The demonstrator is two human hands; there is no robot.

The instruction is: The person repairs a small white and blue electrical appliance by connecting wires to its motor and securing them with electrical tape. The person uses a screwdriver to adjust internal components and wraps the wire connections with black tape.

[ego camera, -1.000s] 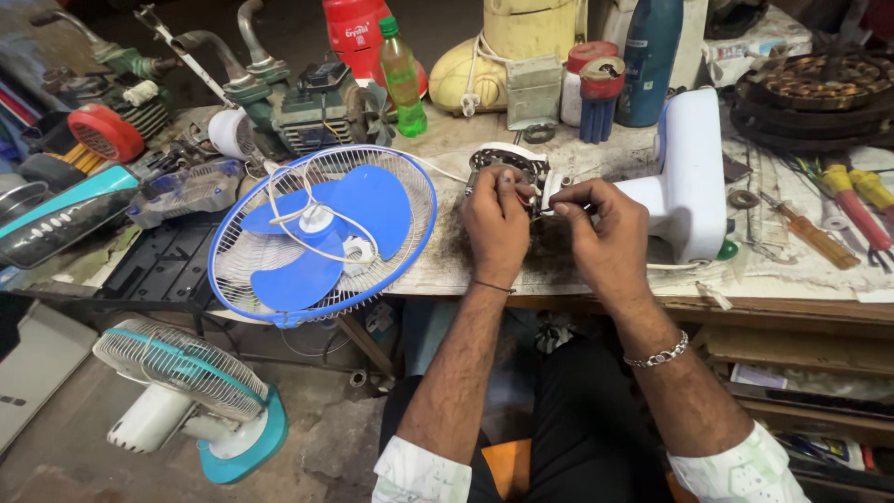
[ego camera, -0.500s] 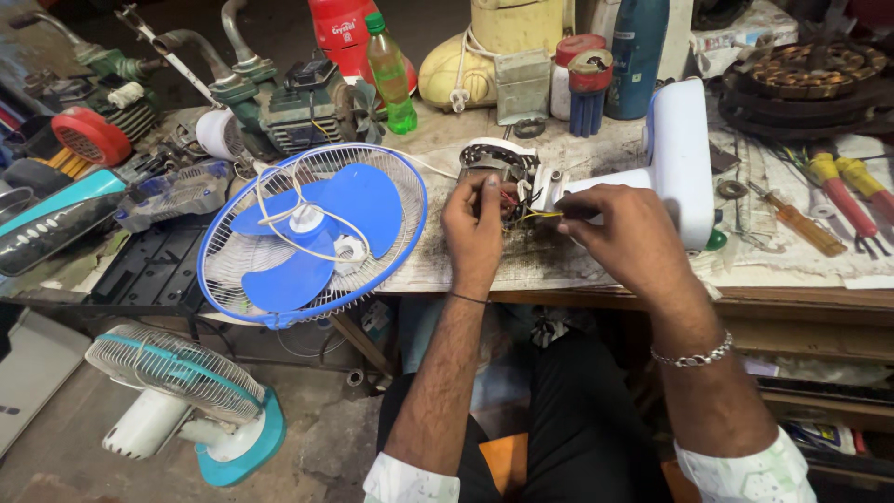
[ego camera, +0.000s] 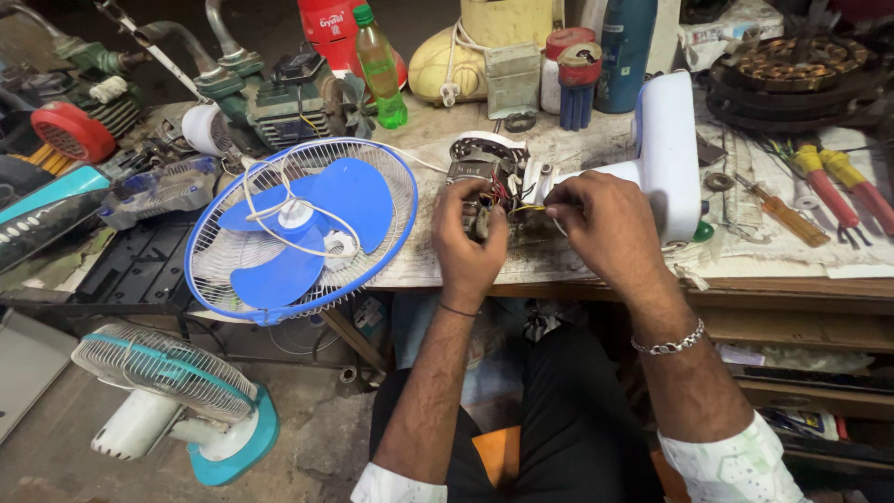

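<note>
At the cluttered tabletop (ego camera: 596, 149) edge, the left hand (ego camera: 468, 237) clamps its fingers around a bare fan motor (ego camera: 484, 182), steadying it, while the right hand (ego camera: 601, 224) pinches its wires; the blue fan cage (ego camera: 300, 228) lies aside.

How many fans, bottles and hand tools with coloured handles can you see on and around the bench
Fans: 2, the blue one leaning at the bench edge and the teal one on the floor
Bottles: 2, green and dark blue
Coloured-handle tools: 3, orange screwdriver, yellow-and-red pair
Total: 7
The left hand holds the fan motor; the right hand works its wires.
</note>
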